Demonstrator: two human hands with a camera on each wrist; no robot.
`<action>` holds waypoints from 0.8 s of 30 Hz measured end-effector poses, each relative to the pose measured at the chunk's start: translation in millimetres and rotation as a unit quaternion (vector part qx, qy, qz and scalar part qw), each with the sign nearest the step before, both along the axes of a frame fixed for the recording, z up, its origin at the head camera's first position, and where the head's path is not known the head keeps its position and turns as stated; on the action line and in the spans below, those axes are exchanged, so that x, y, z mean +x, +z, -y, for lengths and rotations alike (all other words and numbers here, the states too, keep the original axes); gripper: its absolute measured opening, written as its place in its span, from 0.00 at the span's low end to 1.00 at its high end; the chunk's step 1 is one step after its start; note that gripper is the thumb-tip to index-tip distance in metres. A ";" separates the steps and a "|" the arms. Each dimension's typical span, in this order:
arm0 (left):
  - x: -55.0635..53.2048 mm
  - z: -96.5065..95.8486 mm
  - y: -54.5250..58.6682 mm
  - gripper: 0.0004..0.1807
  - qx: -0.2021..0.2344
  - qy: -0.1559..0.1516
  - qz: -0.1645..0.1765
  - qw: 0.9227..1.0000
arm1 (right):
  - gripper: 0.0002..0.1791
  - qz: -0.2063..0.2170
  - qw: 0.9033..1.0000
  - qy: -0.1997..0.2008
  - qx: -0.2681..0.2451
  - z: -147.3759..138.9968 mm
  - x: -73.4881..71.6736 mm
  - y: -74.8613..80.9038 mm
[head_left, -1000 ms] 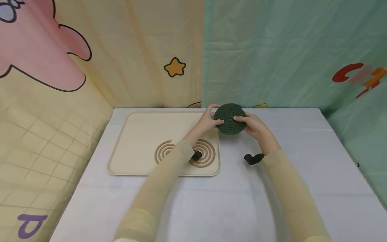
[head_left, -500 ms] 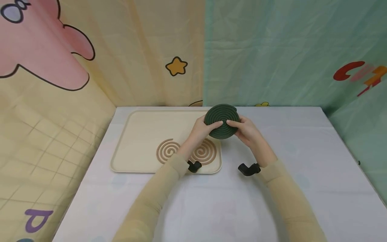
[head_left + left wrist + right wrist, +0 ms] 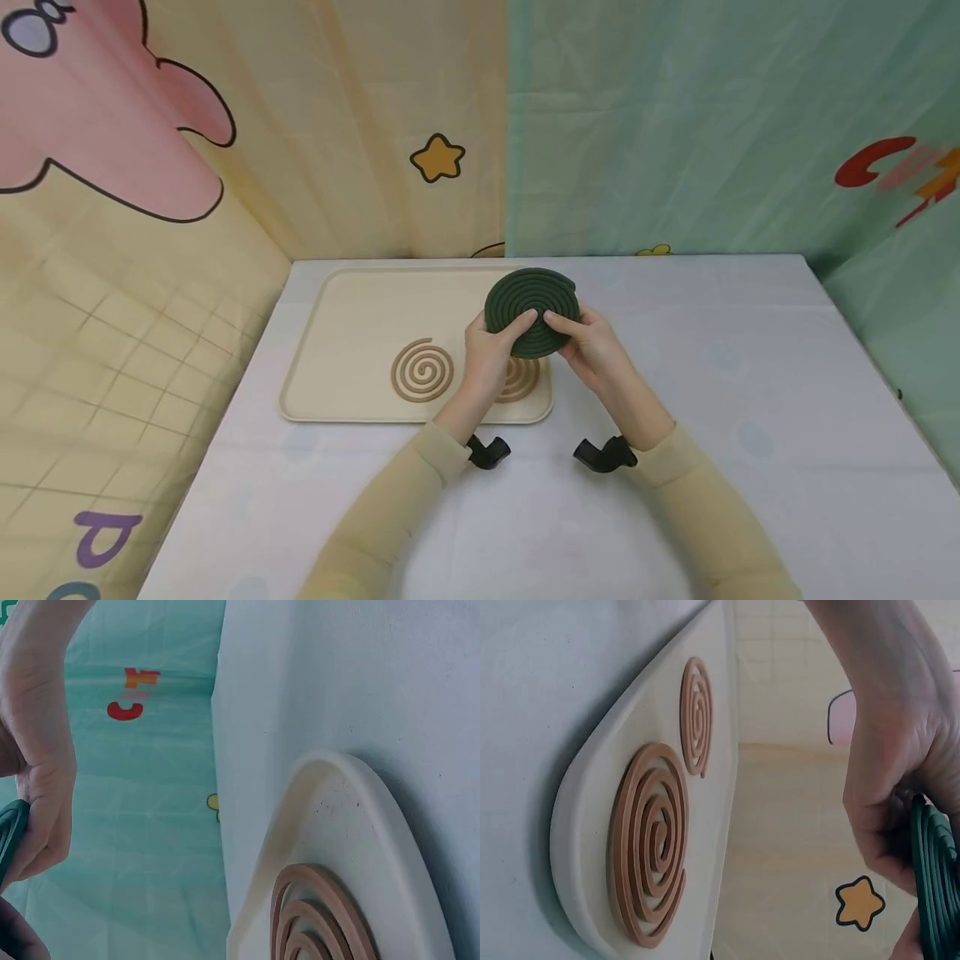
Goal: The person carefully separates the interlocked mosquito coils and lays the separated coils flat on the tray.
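Observation:
A dark green mosquito coil [image 3: 529, 287], a tightly wound spiral disc, is held up over the right end of a cream tray [image 3: 300, 408]. My left hand [image 3: 489, 352] grips its left side, thumb lying across the face near the centre. From the other side my right hand [image 3: 598, 350] pinches it, its thumb tip close to the left one. The fingers behind the disc are mostly hidden. At the right edge of the right wrist view the green coil [image 3: 934, 877] appears nearly edge-on.
Two brown spiral coils lie on the tray: one brown coil [image 3: 422, 370] left of my left hand, another brown coil [image 3: 651, 844] partly behind that hand in the head view. A white cloth covers the table [image 3: 720, 350]. Printed curtains [image 3: 675, 125] stand behind.
Both hands have brought the green coil left and toward me, from beyond the tray's right edge to over its right end. Both thumbs now lie nearer its centre.

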State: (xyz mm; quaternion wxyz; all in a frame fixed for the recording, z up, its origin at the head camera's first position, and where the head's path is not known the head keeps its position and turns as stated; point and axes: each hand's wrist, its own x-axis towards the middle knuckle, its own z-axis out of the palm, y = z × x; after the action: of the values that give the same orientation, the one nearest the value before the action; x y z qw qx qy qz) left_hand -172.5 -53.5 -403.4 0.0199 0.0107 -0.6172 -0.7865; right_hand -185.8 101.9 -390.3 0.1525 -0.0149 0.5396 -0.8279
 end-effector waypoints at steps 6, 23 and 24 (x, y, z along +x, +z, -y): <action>18.8 15.8 7.7 0.21 -0.085 -0.003 -0.012 0.996 | 0.12 -0.068 0.990 0.008 0.119 -6.5 12.3 5.8; 33.7 38.5 3.1 0.22 -0.163 0.002 0.022 0.986 | 0.14 -0.161 0.932 -0.035 0.323 -13.5 23.0 3.4; 34.7 38.3 1.9 0.22 -0.152 0.009 0.028 0.988 | 0.13 -0.158 0.934 -0.033 0.319 -12.0 24.0 2.3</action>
State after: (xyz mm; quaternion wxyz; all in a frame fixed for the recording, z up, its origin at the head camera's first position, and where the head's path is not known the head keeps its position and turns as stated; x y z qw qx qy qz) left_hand -137.8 -91.8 -401.5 0.0116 0.0353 -0.7298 -0.6827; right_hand -161.7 113.9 -388.0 0.0344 -0.0781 0.7928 -0.6034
